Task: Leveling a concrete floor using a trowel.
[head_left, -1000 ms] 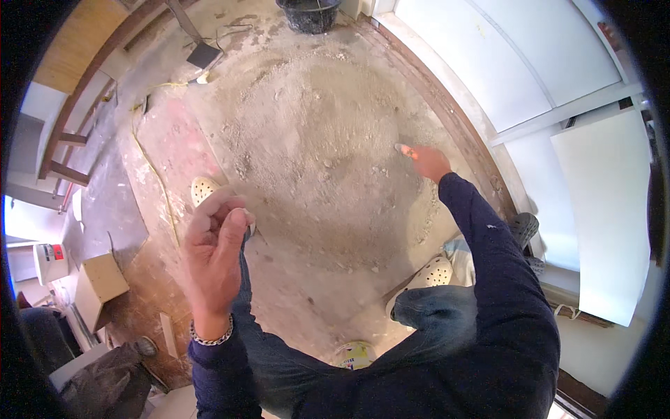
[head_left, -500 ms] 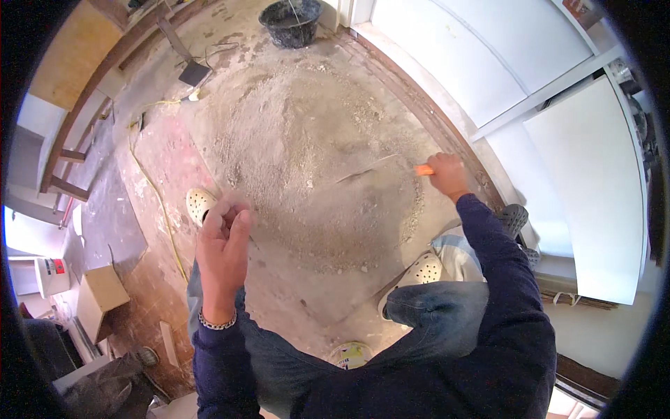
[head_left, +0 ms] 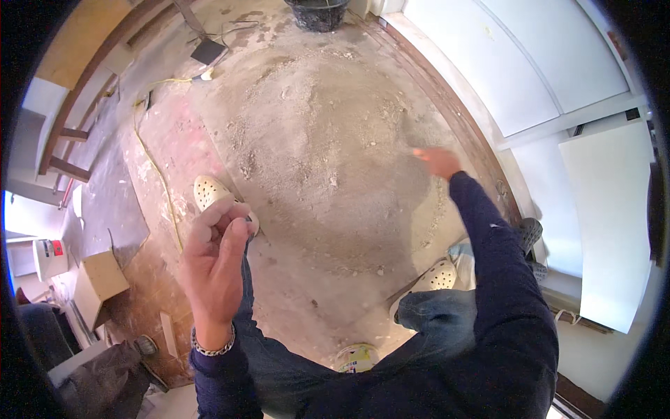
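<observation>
Above the far right side of a broad, low heap of grey-beige sandy material [head_left: 314, 133], my right hand [head_left: 441, 163] is closed on an orange-handled tool [head_left: 419, 153]. The hand and tool are smeared by motion, and the tool's working end cannot be made out. My left hand [head_left: 216, 255] hovers over the near left side, by my left shoe. Its fingers are loosely curled toward the thumb, and nothing shows in them. A bracelet [head_left: 213, 341] circles that wrist. My cream perforated shoes [head_left: 209, 190] stand on either side of the heap's near edge.
A black bucket [head_left: 317, 15] stands beyond the heap. White panels [head_left: 513, 63] line the right. A yellow cord [head_left: 162, 178] runs along the floor at left, near a black flat-bladed tool [head_left: 208, 52]. Between my legs is a tub [head_left: 357, 357]. Another person's leg [head_left: 105, 373] shows lower left.
My right hand has swept slightly left and away from me; the thin blade seen earlier is now blurred. My left hand has shifted a little left. The whole view has tilted slightly.
</observation>
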`<action>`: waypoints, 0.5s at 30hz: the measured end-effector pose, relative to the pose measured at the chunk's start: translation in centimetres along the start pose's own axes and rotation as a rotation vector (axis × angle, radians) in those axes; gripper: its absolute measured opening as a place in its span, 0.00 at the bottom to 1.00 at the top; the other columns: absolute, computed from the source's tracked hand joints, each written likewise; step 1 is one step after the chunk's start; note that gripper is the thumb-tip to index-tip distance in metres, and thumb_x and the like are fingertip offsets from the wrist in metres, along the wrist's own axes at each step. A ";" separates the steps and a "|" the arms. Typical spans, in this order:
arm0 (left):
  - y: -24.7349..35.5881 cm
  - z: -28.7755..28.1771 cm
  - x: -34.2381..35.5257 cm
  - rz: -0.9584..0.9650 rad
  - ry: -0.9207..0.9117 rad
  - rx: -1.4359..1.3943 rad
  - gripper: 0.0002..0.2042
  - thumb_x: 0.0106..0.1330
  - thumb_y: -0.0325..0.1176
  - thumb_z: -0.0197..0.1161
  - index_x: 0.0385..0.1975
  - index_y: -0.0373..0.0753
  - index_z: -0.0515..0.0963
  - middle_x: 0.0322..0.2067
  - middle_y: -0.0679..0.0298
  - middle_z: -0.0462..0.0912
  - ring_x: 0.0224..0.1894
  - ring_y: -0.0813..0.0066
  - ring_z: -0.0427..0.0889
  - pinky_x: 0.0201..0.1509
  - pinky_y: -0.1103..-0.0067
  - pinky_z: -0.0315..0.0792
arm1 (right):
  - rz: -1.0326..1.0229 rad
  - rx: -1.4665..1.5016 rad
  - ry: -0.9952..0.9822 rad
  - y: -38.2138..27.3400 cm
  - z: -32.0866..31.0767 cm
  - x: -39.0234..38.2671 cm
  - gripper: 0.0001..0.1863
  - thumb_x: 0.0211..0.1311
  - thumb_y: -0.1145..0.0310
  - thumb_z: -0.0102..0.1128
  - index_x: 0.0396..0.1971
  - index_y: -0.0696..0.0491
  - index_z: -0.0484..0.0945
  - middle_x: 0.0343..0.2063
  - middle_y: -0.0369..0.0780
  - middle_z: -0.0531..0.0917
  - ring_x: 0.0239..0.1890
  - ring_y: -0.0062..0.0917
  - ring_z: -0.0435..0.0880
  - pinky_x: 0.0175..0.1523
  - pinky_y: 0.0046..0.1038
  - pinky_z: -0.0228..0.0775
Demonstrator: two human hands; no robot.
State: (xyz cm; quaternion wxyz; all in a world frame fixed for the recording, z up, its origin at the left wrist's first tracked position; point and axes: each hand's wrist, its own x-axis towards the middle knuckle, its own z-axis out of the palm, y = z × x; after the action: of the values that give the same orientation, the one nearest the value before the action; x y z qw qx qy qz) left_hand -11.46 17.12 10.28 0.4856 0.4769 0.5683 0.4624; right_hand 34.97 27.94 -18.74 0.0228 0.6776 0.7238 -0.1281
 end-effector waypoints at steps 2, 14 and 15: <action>-0.3 0.4 0.3 0.010 -0.014 -0.020 0.15 0.69 0.27 0.56 0.52 0.29 0.71 0.41 0.62 0.78 0.41 0.79 0.76 0.47 0.81 0.71 | 0.049 -0.021 -0.064 -3.5 -1.2 0.4 0.14 0.55 0.58 0.52 0.35 0.50 0.82 0.30 0.48 0.83 0.34 0.45 0.82 0.39 0.45 0.72; -3.2 2.0 0.7 0.074 -0.078 0.074 0.16 0.67 0.31 0.59 0.52 0.30 0.72 0.38 0.67 0.78 0.38 0.82 0.75 0.45 0.84 0.70 | -0.199 -0.194 0.311 -2.9 -7.7 -8.9 0.05 0.48 0.65 0.59 0.23 0.49 0.77 0.22 0.40 0.79 0.29 0.36 0.79 0.36 0.39 0.68; -3.6 2.2 0.9 0.081 -0.082 0.074 0.16 0.67 0.31 0.59 0.52 0.30 0.72 0.38 0.67 0.78 0.38 0.82 0.75 0.45 0.84 0.70 | -0.224 -0.154 0.361 -2.5 -7.9 -10.0 0.04 0.48 0.67 0.59 0.25 0.48 0.77 0.22 0.39 0.78 0.29 0.36 0.79 0.37 0.39 0.68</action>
State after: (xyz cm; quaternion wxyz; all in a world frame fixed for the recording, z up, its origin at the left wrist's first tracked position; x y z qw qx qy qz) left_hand -9.64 17.71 6.36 0.4713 0.5357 0.5448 0.4405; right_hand 34.40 19.82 -8.65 -0.0698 0.6011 0.7946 0.0493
